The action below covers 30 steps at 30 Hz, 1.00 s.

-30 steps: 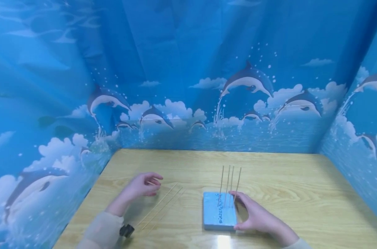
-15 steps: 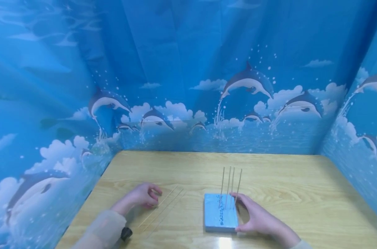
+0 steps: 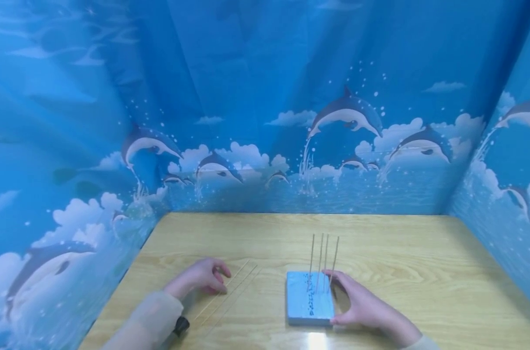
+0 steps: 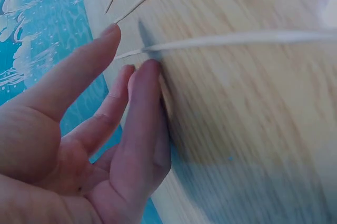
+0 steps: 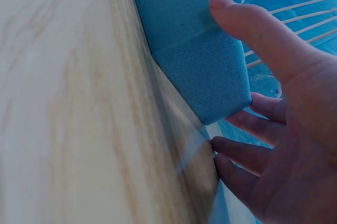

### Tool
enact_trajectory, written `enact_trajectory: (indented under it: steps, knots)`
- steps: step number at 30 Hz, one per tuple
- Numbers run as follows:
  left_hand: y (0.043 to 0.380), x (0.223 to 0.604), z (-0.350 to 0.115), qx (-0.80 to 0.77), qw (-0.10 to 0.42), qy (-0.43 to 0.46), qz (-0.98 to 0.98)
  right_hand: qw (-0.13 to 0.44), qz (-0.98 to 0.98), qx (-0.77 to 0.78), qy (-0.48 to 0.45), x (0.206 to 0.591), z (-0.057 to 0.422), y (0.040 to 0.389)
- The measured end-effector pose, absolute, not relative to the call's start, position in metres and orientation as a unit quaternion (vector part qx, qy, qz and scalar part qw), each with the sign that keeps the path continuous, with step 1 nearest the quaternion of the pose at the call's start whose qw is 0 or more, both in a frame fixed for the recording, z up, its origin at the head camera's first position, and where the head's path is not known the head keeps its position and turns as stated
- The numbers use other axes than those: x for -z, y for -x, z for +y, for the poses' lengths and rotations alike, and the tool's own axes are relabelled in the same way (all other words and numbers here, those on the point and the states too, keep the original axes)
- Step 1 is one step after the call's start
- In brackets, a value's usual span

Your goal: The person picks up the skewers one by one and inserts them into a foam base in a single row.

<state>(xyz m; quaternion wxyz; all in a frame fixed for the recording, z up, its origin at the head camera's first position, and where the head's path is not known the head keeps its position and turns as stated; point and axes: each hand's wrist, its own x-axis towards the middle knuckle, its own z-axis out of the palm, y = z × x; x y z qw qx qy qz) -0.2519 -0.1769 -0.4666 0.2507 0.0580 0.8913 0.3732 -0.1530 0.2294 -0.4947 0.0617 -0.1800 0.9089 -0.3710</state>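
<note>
My right hand [image 3: 362, 302] holds a light blue foam block [image 3: 299, 304] at its right side, thumb at the near corner and fingers along the far side. In the right wrist view, the thumb [image 5: 263, 29] lies on the block [image 5: 205, 71]. Several thin wooden sticks [image 3: 311, 255] stand upright in the block beside a band of dark dots. My left hand [image 3: 205, 277] hovers low by thin sticks [image 3: 230, 295] lying aslant on the table. In the left wrist view, a pale stick [image 4: 237, 38] passes between thumb and fingertips, with a gap showing; two more sticks lie beyond.
The wood-grain table [image 3: 400, 253] runs back to a blue curtain [image 3: 256, 121] printed with dolphins, which also encloses both sides. A small black device [image 3: 181, 325] is at my left wrist. Light glares off the table in front of the block.
My left hand has come down and slightly nearer, then right, to the lying sticks, its fingers drawing closer together. My right hand and the foam block have stayed in place.
</note>
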Motion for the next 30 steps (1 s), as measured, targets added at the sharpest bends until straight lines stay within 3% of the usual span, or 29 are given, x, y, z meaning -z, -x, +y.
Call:
enact_trajectory:
  steps: [15,30]
  knots:
    - [0.251,0.478,-0.174,-0.389,0.211,-0.092,0.892,0.055,0.911,0.368,0.180,0.496,0.230,0.152]
    - [0.255,0.467,-0.187,-0.439,0.256,-0.070,0.858,0.045,0.910,0.364,0.191,0.497,0.230,0.152]
